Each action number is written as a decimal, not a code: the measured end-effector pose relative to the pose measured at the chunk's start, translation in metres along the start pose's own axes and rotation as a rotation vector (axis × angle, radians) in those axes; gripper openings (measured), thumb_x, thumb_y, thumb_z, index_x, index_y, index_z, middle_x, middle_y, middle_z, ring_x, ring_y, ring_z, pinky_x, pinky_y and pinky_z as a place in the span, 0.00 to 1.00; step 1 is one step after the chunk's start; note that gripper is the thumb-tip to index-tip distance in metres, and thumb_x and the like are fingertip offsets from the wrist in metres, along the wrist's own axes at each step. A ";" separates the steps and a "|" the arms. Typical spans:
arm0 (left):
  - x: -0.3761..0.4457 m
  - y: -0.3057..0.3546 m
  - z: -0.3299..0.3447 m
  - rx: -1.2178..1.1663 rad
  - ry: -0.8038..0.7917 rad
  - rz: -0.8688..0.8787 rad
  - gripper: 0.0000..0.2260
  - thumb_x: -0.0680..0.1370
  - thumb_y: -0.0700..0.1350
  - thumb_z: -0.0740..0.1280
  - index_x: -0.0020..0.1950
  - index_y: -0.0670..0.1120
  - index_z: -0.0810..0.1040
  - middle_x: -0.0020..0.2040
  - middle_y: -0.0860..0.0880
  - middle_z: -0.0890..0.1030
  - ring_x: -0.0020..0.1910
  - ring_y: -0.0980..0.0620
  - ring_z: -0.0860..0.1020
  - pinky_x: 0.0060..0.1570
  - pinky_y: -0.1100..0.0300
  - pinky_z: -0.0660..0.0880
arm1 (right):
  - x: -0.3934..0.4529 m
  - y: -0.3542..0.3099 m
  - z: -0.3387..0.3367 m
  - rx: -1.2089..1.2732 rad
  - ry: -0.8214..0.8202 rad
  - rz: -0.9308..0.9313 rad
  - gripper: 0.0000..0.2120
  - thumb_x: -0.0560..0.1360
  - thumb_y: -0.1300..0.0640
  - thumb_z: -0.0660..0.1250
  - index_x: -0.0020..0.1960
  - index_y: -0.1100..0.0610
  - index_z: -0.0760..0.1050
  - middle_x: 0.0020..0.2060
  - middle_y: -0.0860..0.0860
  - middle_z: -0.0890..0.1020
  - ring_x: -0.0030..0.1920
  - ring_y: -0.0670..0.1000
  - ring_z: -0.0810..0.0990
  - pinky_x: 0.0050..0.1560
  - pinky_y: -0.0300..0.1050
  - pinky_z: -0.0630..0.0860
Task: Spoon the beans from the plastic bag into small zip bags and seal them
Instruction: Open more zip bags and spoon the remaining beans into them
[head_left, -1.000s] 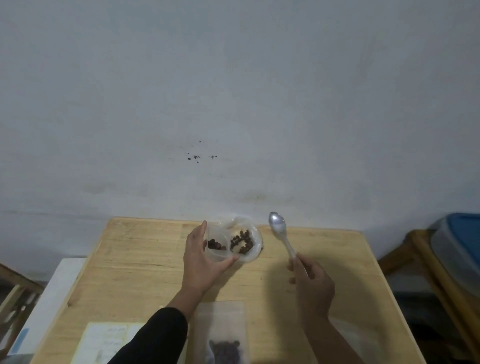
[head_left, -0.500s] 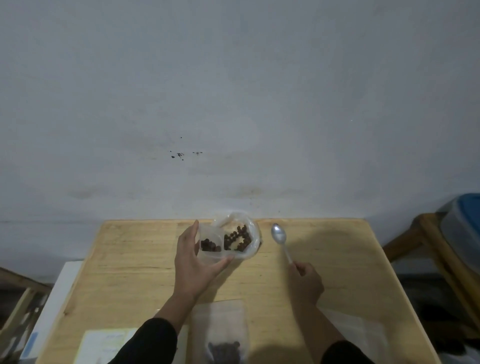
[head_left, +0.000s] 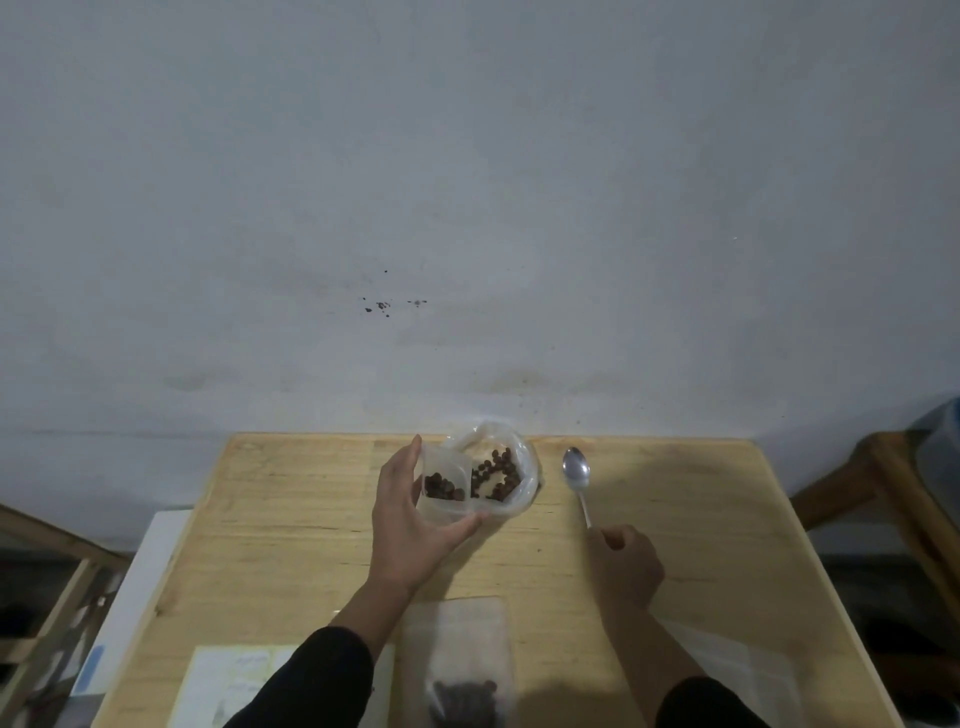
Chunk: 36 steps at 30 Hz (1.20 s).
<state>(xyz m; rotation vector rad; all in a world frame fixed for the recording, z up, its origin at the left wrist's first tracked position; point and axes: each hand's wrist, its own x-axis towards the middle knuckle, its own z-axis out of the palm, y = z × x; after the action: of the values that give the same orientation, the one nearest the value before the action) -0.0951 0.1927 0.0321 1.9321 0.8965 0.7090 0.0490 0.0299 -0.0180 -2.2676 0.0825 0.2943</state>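
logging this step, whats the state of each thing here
left hand: holds zip bag
zip bag: open, some beans inside
plastic bag: open, beans inside
right hand: grips spoon handle
spoon: empty, bowl up
filled bag: lies flat on table

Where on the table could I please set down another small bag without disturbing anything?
The left stretch of the table, beside the left hand, is bare, as is the far right, past the spoon and right hand. The near edge is crowded: paper, filled bag, clear sheet.
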 end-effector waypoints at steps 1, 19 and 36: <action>0.000 0.001 -0.001 -0.007 -0.001 0.003 0.49 0.58 0.50 0.81 0.74 0.49 0.60 0.65 0.56 0.65 0.64 0.63 0.64 0.64 0.65 0.68 | -0.002 -0.006 -0.003 0.018 -0.013 -0.002 0.05 0.71 0.58 0.68 0.41 0.60 0.80 0.38 0.54 0.81 0.43 0.55 0.78 0.45 0.44 0.72; -0.004 0.042 -0.021 -0.091 -0.075 0.157 0.50 0.56 0.55 0.81 0.73 0.50 0.62 0.64 0.56 0.68 0.65 0.68 0.65 0.61 0.73 0.67 | -0.052 -0.135 -0.057 -0.054 -0.620 -0.959 0.08 0.73 0.63 0.66 0.46 0.54 0.82 0.40 0.43 0.81 0.42 0.40 0.79 0.43 0.28 0.72; 0.003 0.071 -0.042 -0.525 0.162 -0.083 0.04 0.73 0.44 0.72 0.39 0.52 0.80 0.36 0.54 0.80 0.36 0.55 0.77 0.41 0.59 0.75 | -0.072 -0.147 -0.087 0.448 -0.621 -0.644 0.13 0.79 0.57 0.60 0.60 0.44 0.76 0.50 0.50 0.82 0.52 0.47 0.81 0.50 0.34 0.77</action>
<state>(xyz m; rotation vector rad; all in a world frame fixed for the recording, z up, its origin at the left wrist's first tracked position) -0.1027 0.1892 0.1145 1.3814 0.7857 0.9532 0.0183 0.0585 0.1626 -1.5698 -0.8059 0.5478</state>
